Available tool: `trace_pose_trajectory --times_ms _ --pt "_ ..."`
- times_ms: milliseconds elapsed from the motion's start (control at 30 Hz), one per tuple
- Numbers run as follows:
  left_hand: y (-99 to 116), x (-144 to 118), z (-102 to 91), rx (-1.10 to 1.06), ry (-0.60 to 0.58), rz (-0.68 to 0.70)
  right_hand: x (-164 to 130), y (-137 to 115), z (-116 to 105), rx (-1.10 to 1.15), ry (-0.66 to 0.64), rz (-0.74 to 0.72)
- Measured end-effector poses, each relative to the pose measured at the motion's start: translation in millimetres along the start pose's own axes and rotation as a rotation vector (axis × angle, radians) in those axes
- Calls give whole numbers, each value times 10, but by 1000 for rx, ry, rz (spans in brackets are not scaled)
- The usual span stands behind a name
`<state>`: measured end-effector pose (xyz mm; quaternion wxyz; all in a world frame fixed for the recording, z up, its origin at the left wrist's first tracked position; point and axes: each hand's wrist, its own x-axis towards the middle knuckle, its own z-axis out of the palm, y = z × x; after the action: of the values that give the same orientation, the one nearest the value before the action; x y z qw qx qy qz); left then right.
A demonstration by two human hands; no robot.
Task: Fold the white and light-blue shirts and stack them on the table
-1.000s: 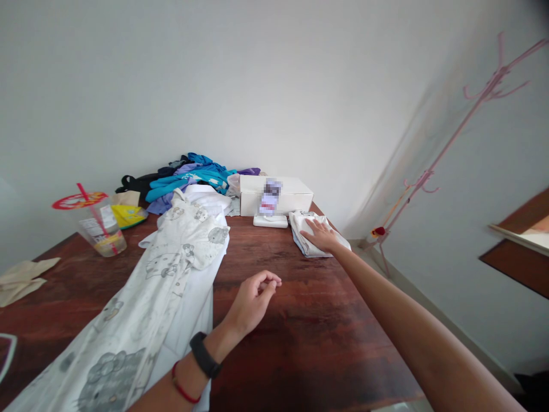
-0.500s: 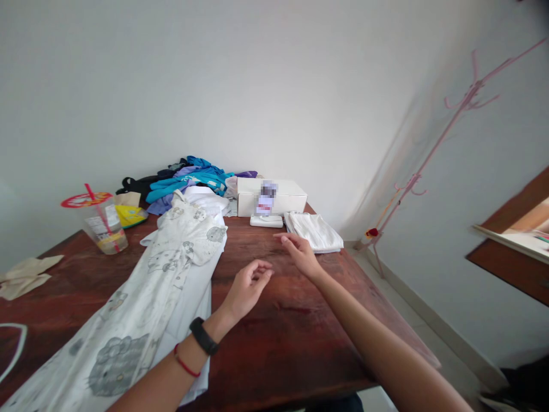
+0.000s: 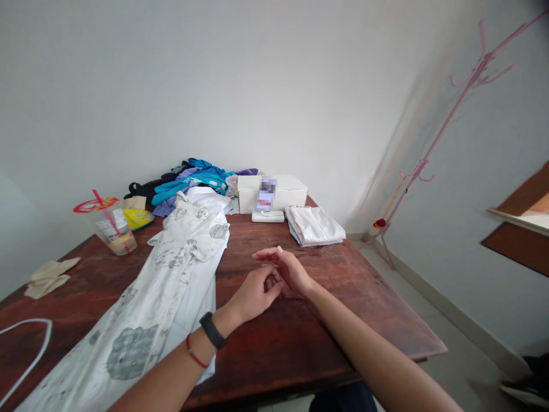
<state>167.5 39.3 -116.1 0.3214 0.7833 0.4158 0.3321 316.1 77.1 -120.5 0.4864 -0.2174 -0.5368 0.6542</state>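
Your left hand (image 3: 251, 294) and right hand (image 3: 285, 268) meet over the bare middle of the dark wooden counter (image 3: 300, 343). The left is loosely curled, the right half open with fingers extended, and the two touch at the fingertips. Neither has hold of anything.

Nearest on the left-hand side lies the long white cotton garment printed with grey cartoon cats (image 3: 163, 280). It is spread flat, running from beside your left forearm away toward the far edge, with a plain white layer showing under it. It looks light, soft and limp, so it will sag and slide if lifted by one point. Judging by how it lies, the shoulders or the side seams give the surest hold, one in each hand.

Beyond your right hand, well apart from it, sits a folded white cloth stack (image 3: 315, 225), just beside a white cardboard box (image 3: 272, 191). Farther off past your left hand are a heap of blue and purple clothes (image 3: 193, 178) and a clear plastic cup with a red straw (image 3: 112, 226).
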Motion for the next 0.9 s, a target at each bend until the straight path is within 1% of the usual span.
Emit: trace_pose_trajectory --times_ms 67,133,233,400,500,600,667,733,833,900 --pt "-11 -13 2 147 -29 -27 -21 -29 35 -17 -51 -14" --pt "-18 -28 -2 263 -63 -23 -43 -67 63 -57 -110 -32" --pt "-15 -46 -3 307 -113 14 -66 -122 83 -105 -192 -48" --pt "-9 -41 6 201 -121 38 -93 -197 90 -80 -266 -45" --pt "-19 -31 6 111 -131 25 -125 -231 80 -51 -370 46" --pt "-34 -32 8 -9 -182 -5 -154 -253 56 -6 -469 165" --pt "-41 -38 13 -70 -214 -24 -164 -266 39 28 -512 202" --pt "-45 -46 19 -99 -230 -42 -165 -279 28 39 -532 188" --pt "-43 -60 24 -107 -240 -59 -156 -297 27 20 -531 130" --pt "-34 -67 21 -105 -236 -63 -150 -305 33 14 -528 121"
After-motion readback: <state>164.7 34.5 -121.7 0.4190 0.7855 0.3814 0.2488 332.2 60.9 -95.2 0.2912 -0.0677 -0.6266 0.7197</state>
